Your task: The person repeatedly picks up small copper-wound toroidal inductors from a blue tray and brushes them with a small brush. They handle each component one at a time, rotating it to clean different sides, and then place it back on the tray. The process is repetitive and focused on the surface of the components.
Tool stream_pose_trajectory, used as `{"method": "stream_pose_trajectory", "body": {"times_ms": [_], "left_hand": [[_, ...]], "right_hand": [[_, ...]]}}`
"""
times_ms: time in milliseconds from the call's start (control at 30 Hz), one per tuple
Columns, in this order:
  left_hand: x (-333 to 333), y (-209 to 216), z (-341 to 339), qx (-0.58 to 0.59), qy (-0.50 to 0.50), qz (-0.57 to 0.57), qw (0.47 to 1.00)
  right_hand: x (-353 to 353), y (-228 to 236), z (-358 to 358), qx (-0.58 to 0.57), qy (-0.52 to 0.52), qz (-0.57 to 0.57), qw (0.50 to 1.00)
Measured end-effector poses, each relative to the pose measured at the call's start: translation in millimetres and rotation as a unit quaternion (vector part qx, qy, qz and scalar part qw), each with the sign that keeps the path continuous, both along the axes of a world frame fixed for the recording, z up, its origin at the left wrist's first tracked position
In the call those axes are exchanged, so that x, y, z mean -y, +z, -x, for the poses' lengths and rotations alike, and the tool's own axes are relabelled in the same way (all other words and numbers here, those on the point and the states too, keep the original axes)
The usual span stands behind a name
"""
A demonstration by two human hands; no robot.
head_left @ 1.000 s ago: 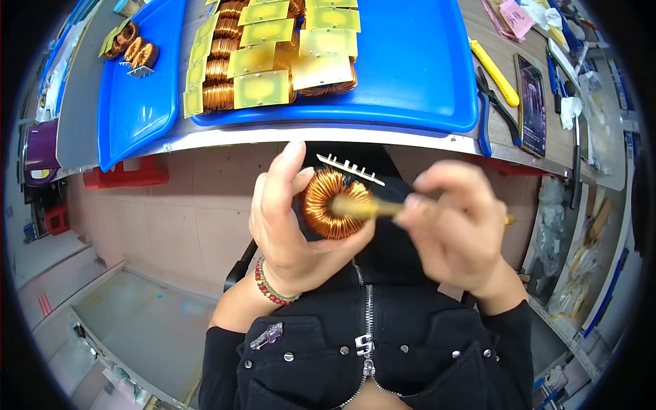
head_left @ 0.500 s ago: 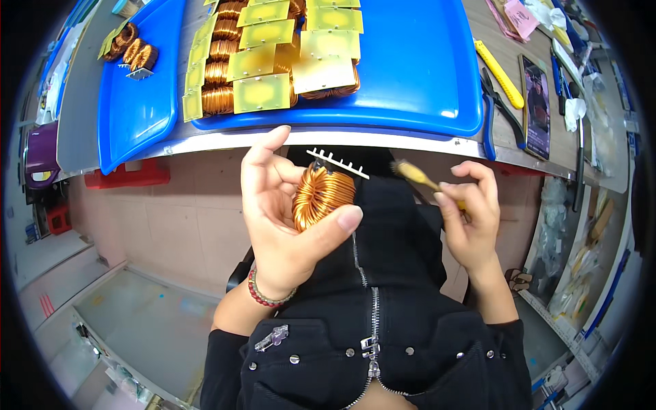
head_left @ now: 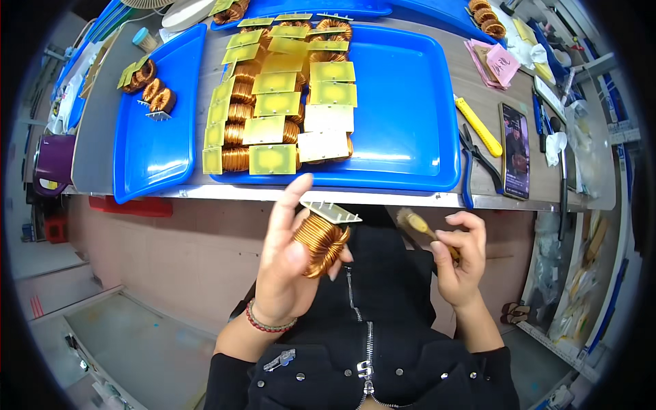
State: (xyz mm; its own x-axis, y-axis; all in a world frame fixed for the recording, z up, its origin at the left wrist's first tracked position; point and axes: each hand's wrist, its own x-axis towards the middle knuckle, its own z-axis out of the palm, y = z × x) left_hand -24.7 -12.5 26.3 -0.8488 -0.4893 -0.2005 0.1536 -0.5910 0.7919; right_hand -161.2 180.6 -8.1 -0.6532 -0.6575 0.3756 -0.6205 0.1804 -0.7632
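Note:
My left hand [head_left: 283, 266] grips a copper-wound toroidal coil [head_left: 320, 244], held in the air in front of the table edge. A small yellowish circuit board [head_left: 331, 212] with short pins is fixed on the coil's upper side and lies tilted. To the right, my right hand [head_left: 463, 258] pinches a small brush [head_left: 418, 224] by its yellow handle, bristles pointing up and left. A gap separates the brush from the coil. Beyond the table edge, a large blue tray [head_left: 403, 174] carries rows of similar coils with yellow boards [head_left: 273, 158] on top.
A smaller blue tray [head_left: 157, 179] at left holds a few coils. Right of the large tray lie a yellow-handled cutter [head_left: 478, 128], pliers [head_left: 482, 160], a phone [head_left: 514, 150] and pink paper slips [head_left: 495, 63]. A purple mug [head_left: 55, 160] stands at far left.
The view has shifted, so the trays and table sit lower in the picture. My left hand has turned the coil and its board. My right hand still holds the brush off to the side.

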Motion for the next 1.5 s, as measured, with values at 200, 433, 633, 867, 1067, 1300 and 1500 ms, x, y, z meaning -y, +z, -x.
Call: {"method": "stream_pose_trajectory", "body": {"times_ms": [200, 433, 633, 867, 1067, 1300, 1500], "left_hand": [[-6, -12, 0, -0.159, -0.096, -0.207, 0.961], [-6, -18, -1, -0.219, -0.128, -0.227, 0.940], [-8, -15, 6, -0.211, -0.101, -0.323, 0.917], [-18, -13, 6, -0.163, -0.087, -0.413, 0.892], [-19, -28, 7, -0.188, -0.095, -0.466, 0.859], [-22, -19, 10, -0.203, -0.093, -0.433, 0.873], [-14, -14, 10, -0.237, -0.109, -0.443, 0.858]], "right_hand": [[22, 25, -4, -0.080, 0.047, 0.101, 0.990], [35, 7, 17, -0.190, -0.022, -0.063, 0.979], [15, 14, 12, -0.009, -0.058, 0.072, 0.996], [39, 15, 5, -0.095, 0.050, 0.098, 0.989], [20, 8, 15, 0.108, -0.011, 0.043, 0.993], [52, 39, 3, 0.494, 0.158, 0.126, 0.846], [71, 46, 7, 0.521, 0.227, 0.087, 0.819]]}}
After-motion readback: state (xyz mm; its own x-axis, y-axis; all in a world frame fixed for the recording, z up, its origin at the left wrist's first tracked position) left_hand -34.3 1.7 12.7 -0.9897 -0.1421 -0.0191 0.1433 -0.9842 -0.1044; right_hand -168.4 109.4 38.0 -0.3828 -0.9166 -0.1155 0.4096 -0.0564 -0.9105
